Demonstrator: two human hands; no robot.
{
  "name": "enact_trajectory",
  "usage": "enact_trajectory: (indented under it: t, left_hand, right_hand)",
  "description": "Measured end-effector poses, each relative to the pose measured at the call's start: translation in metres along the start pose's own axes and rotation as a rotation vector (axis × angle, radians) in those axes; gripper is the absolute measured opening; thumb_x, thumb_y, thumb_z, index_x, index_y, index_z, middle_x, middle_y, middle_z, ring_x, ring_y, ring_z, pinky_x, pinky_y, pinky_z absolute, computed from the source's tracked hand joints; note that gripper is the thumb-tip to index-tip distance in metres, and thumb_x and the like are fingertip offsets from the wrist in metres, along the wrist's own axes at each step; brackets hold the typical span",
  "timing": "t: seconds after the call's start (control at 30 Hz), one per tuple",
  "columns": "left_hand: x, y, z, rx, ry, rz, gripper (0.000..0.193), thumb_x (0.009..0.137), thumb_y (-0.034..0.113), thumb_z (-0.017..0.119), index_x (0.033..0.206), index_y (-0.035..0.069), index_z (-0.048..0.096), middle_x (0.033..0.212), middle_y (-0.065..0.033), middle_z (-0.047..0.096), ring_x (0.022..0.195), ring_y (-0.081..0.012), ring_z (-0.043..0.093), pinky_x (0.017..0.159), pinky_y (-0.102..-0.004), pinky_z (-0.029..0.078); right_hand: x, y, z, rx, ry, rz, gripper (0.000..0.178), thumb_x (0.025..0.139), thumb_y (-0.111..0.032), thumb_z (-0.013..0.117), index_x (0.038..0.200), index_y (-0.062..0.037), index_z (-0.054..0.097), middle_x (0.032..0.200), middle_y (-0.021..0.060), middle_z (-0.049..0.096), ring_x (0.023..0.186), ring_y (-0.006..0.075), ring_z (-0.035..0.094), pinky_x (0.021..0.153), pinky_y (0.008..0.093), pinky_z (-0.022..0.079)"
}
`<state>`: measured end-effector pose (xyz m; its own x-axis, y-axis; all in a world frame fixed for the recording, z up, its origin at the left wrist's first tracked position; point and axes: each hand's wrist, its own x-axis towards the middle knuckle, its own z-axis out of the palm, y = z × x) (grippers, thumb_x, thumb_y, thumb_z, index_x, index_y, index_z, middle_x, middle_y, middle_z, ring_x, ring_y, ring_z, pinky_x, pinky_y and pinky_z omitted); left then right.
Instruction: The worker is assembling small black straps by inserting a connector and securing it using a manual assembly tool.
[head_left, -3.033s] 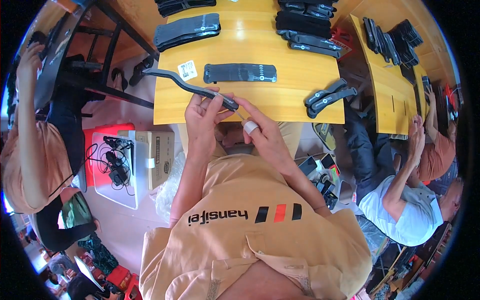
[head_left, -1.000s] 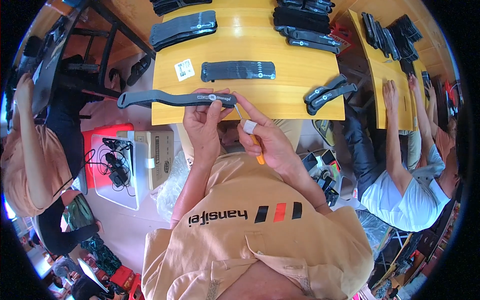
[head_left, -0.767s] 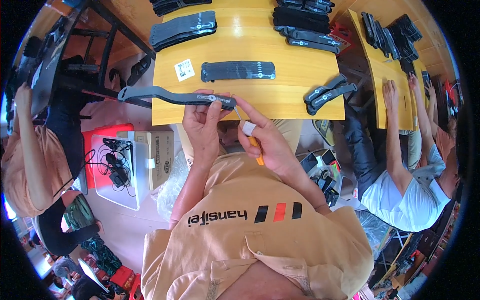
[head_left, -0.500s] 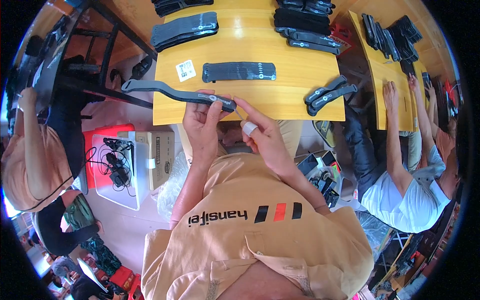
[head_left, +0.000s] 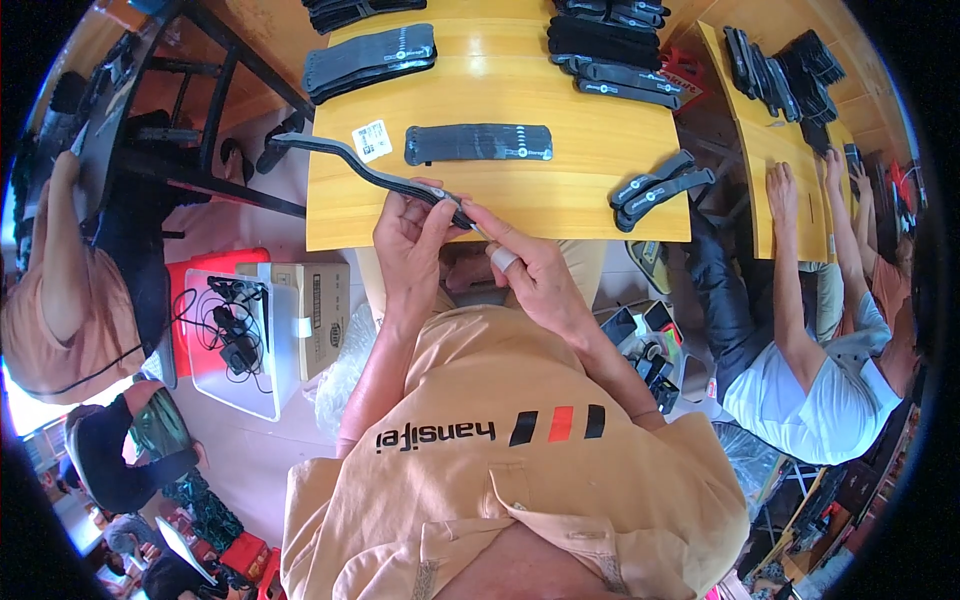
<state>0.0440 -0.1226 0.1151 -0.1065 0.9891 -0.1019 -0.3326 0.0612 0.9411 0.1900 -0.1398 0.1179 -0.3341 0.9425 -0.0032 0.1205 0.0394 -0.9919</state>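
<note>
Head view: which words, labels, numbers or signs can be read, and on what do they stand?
Tan shirt: large dark lettering, legible; wording not copied here.
White label: too small.
Held straps: too blurred.
Table straps: white lettering, too small.
Cardboard box: print too small.
Red object: lettering blurred.

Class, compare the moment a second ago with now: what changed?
The held straps turned edge-on, their free end swinging rightward and away from the person. The orange handle in the right hand is now hidden. Nothing was visibly let go. The left hand still grips the straps; the label and crossed straps stayed put.
</note>
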Motion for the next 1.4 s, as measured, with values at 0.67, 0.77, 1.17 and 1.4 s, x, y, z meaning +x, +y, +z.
enact_trajectory:
  t: [0.67,0.77,1.17,1.4]
  left_hand:
    - [-0.003,0.0,-0.006,0.321,-0.093,-0.112,0.021,0.086,0.019,0.059,0.08,-0.001,0.06,0.065,-0.0029,0.058,0.058,-0.0073,0.054,0.053,-0.0199,0.045]
    - [-0.003,0.0,-0.01,0.302,-0.145,-0.112,0.022,0.087,0.02,0.057,0.079,0.0,0.059,0.062,-0.0016,0.057,0.055,-0.0057,0.051,0.05,-0.0188,0.043]
    - [0.001,-0.004,-0.008,0.111,-0.144,-0.116,0.024,0.088,0.022,0.055,0.072,0.003,0.057,0.056,0.0017,0.051,0.048,-0.0025,0.044,0.044,-0.0164,0.035]
    - [0.001,-0.002,-0.002,0.267,-0.106,-0.12,0.025,0.088,0.021,0.054,0.071,0.003,0.056,0.054,0.0024,0.048,0.047,-0.0025,0.041,0.042,-0.0173,0.032]
  right_hand:
    - [-0.001,0.003,0.005,0.22,0.056,0.141,0.044,0.085,0.004,0.04,0.124,-0.012,0.051,0.073,-0.0022,0.055,0.054,0.0037,0.041,0.05,0.0174,0.038]
    - [-0.001,0.001,0.003,0.268,0.035,0.14,0.042,0.085,0.002,0.041,0.123,-0.0119,0.051,0.07,-0.0033,0.054,0.052,0.0034,0.038,0.048,0.0168,0.036]
    - [0.0,-0.003,-0.006,1.031,-0.147,0.448,0.042,0.088,-0.006,0.04,0.128,-0.0155,0.046,0.056,-0.0064,0.033,0.044,0.0014,0.027,0.037,0.0148,0.021]
    - [0.002,0.006,0.002,0.122,0.031,0.144,0.051,0.08,0.008,0.039,0.128,-0.0081,0.045,0.068,0.0052,0.056,0.053,0.0093,0.048,0.05,0.023,0.04]
